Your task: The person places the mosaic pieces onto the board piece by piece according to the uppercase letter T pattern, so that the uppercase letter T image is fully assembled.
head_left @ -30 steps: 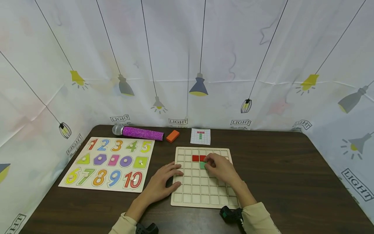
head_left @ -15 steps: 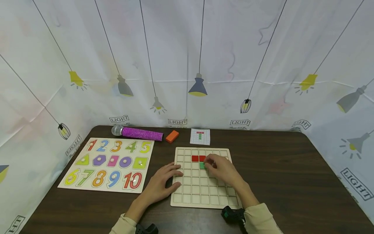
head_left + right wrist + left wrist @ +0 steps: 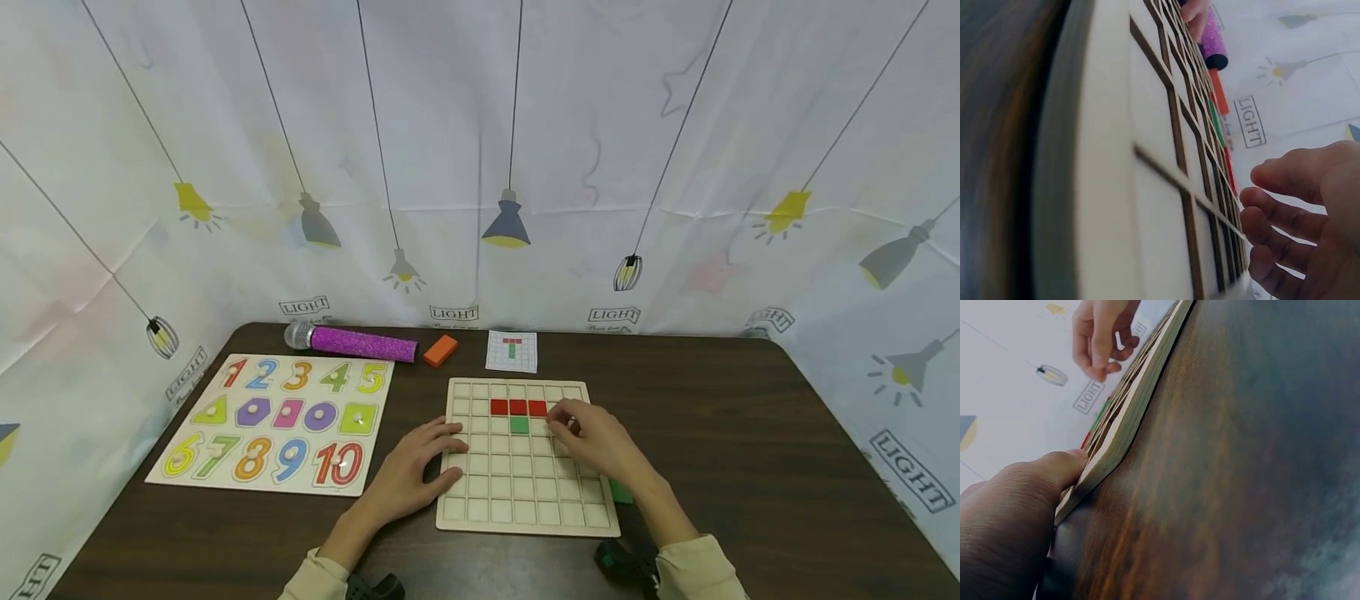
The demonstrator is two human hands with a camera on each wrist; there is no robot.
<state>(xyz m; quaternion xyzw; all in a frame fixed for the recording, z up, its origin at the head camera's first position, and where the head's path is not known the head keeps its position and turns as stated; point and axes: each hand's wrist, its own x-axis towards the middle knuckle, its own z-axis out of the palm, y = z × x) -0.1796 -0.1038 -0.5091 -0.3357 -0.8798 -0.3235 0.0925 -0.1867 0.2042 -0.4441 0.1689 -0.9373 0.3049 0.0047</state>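
Note:
A pale wooden grid board [image 3: 491,486] lies before me on the dark table. In its upper rows are three red tiles [image 3: 517,407] side by side, with one green tile [image 3: 519,425] below the middle red one. My left hand [image 3: 411,465] rests on the board's left edge, fingers extended and thumb [image 3: 1066,465] against the rim. Just right of the red row, over the board, my right hand [image 3: 596,437] hovers with loosely bent fingers; the right wrist view shows nothing between them. Something green [image 3: 621,492] lies by the board's right edge, partly hidden by the right forearm.
Behind the board lies a small card [image 3: 512,351] printed with a red and green T on a grid. An orange block [image 3: 440,350] and a glittery purple microphone [image 3: 363,342] are at the back. A number and shape puzzle board [image 3: 255,479] occupies the left side.
My right hand has let go of a red tile at the row's right end and drawn back to the right, uncovering it and the green tile. The left hand stays put.

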